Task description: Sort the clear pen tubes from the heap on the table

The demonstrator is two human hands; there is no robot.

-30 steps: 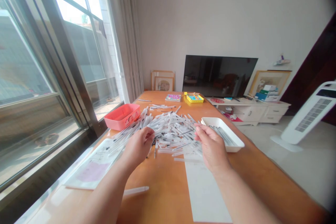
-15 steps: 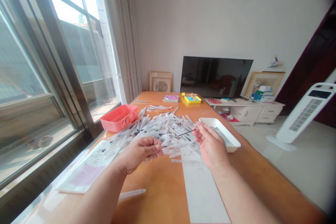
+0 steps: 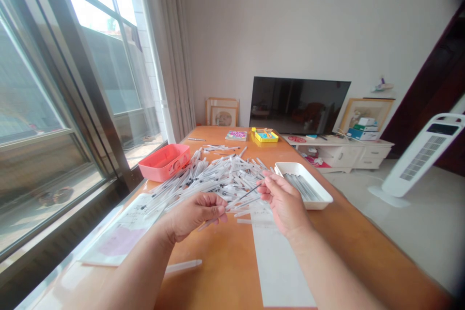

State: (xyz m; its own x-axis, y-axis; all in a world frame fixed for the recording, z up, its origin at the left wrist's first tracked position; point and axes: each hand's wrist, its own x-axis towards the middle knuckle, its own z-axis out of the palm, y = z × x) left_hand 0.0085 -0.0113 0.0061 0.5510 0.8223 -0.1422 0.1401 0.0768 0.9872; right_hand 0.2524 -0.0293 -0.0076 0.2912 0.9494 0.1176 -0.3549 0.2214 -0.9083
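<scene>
My left hand is closed around a translucent pen barrel, whose lower end sticks out below the fingers. Between the fingertips of my right hand is a thin dark pen refill, slanting down toward my left hand. The refill's low end is at the barrel's upper end; whether it is inside I cannot tell. Behind both hands spreads a heap of clear pen barrels and pen parts. A white tray holding several grey-looking pens stands beside my right hand.
A red plastic basket stands left of the heap. A loose barrel lies near the front. A white paper strip and a printed sheet lie on the wooden table. Farther back are a yellow box and a small booklet.
My right hand has moved left and slightly down with the refill, bringing its end up to the barrel in my left hand. More of the white tray's contents show.
</scene>
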